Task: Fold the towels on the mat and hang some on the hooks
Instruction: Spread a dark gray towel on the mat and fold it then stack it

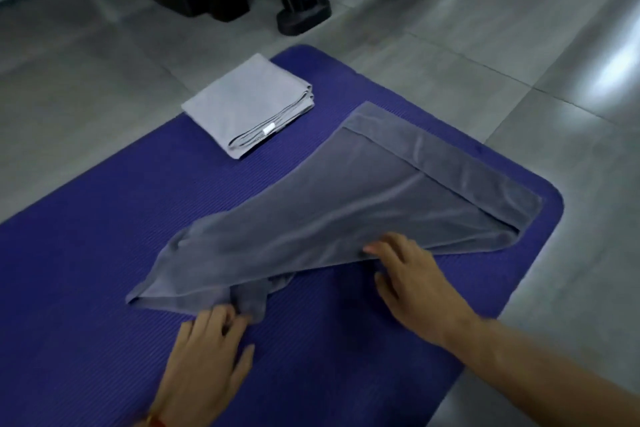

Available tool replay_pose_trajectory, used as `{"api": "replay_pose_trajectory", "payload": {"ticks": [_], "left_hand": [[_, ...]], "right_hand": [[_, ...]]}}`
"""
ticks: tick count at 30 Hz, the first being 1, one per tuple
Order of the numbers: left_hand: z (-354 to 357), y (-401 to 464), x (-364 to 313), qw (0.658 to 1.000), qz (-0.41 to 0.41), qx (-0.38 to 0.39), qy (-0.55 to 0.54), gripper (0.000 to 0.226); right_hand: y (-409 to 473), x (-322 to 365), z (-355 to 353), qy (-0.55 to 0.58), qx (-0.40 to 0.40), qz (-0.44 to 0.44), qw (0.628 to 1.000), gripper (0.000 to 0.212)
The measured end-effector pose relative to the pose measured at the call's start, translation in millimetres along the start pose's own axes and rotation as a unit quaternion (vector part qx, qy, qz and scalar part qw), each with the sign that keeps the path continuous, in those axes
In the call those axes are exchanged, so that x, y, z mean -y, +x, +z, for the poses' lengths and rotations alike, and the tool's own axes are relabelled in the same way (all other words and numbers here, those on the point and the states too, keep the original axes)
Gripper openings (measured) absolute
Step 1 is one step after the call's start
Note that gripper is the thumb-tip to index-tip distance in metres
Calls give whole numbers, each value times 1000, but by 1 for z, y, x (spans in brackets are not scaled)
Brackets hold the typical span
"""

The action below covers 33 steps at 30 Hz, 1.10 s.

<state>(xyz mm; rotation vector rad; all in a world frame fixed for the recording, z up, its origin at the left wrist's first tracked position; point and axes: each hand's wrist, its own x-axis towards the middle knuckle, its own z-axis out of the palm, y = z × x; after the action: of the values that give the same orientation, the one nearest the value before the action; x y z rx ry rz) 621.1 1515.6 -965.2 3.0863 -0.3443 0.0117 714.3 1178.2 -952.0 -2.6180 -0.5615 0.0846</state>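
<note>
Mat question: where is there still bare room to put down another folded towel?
The widest bare patch of the mat is on the left, between the folded towel and the left hand. A smaller strip lies near the front, between both hands. The right side is crowded: the dark towel covers it, under the right hand.

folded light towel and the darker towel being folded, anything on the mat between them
Nothing: in the head view only a bare strip of purple mat separates the folded light towel from the darker towel; they do not touch.
</note>
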Motion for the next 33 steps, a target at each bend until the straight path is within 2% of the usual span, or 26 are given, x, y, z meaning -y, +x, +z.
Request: {"api": "replay_pose_trajectory", "payload": {"ticks": [3, 7, 9, 13, 16, 19, 22, 26, 29, 31, 33], "left_hand": [[24, -21, 9, 999, -44, 25, 14, 55], [27, 5, -2, 994, -99, -2, -55, 37], [24, 15, -2, 987, -120, -33, -97, 16], [9, -3, -3, 978, -108, -96, -147, 11], [-5, -51, -5, 975, -105, -106, -163, 14], [-12, -120, 4, 978, -117, -108, -136, 34], [-10, -190, 12, 984, -113, -119, -70, 30], [-20, -262, 24, 974, -181, -135, -30, 37], [-26, -307, 45, 955, -258, -143, 8, 41], [-33, -326, 65, 932, -326, -156, 18, 32], [-42, -328, 80, 913, -373, -166, 5, 19]], "right_hand": [[4, 37, 14, -59, 60, -102, 991, 39], [-2, 62, 16, -98, 117, -146, 977, 37], [-10, 69, 13, -102, 119, -151, 976, 37], [-21, 80, 7, -100, 88, -150, 980, 34], [-27, 90, 8, -104, 104, -161, 976, 30], [-21, 111, 12, -115, 114, -190, 968, 33], [-5, 147, 26, -140, 110, -236, 955, 38], [23, 208, 64, -197, 156, -284, 925, 60], [47, 235, 87, -275, 210, -274, 897, 71], [64, 240, 93, -303, 198, -284, 888, 66], [79, 240, 92, -271, 194, -314, 889, 43]]}}
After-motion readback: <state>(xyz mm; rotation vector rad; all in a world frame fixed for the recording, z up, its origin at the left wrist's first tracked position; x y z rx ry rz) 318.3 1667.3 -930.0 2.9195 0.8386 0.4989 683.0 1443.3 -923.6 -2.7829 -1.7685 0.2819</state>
